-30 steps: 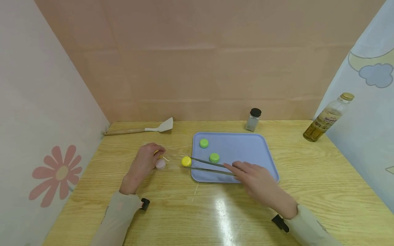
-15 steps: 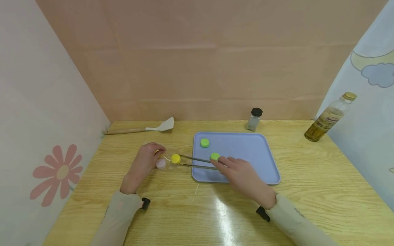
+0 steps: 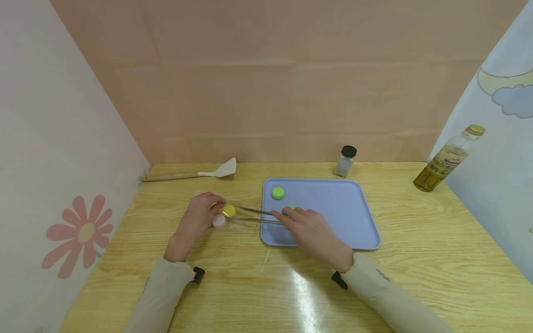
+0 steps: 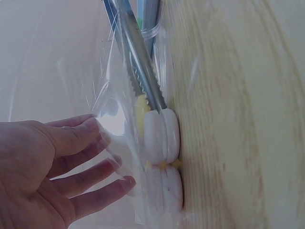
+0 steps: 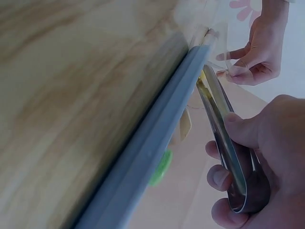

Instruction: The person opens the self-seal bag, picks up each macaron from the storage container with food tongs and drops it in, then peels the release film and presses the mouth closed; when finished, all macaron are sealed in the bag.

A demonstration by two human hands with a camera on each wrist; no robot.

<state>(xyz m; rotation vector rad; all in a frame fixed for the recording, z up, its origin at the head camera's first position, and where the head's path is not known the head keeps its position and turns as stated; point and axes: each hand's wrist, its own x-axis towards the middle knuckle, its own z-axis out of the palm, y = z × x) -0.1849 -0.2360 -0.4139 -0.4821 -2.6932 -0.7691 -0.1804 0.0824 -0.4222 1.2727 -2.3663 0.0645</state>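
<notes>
My left hand (image 3: pixel 200 216) pinches the edge of a clear plastic bag (image 4: pixel 116 112) between thumb and fingers. Two pale macarons (image 4: pixel 162 136) sit end to end low in the bag in the left wrist view; one pale macaron (image 3: pixel 219 221) shows in the head view, just below my left fingers. My right hand (image 3: pixel 310 230) holds metal tongs (image 5: pixel 222 140), pointing left. Between the tongs' serrated tips is a yellow macaron (image 3: pixel 230 211), at the bag beside my left fingertips. Another bit of yellow shows by those fingertips, mostly hidden.
A blue tray (image 3: pixel 333 208) lies under my right hand, with a green macaron (image 3: pixel 278 193) on it and another partly hidden by my fingers. Behind stand a spatula (image 3: pixel 179 176) lying flat, a black-lidded jar (image 3: pixel 344 163) and an oil bottle (image 3: pixel 443 162).
My right hand has moved left with the tongs, carrying the yellow macaron from the tray's left edge to the bag. The left hand has stayed in place.
</notes>
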